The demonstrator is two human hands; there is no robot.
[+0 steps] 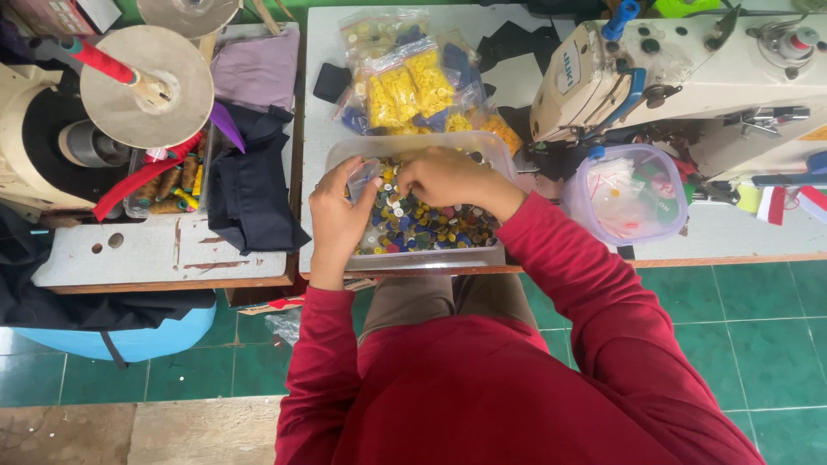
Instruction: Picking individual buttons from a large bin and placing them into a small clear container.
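A clear plastic tray (431, 258) full of mixed coloured buttons (431, 226) sits at the near edge of a white table. My left hand (338, 215) holds a small clear plastic bag (362, 176) over the tray's left side. Beside it, my right hand (448, 176) hovers above the buttons with its fingers pinched together at the bag's mouth; what they pinch is too small to tell. Red sleeves cover both arms.
Bags of yellow buttons (409, 86) lie behind the tray. A white sewing machine (689, 77) stands at the right with a round clear tub (627, 194) before it. Dark cloth (254, 185), thread spools (168, 185) and a disc (146, 86) occupy the left table. Green tile floor (758, 336) lies below.
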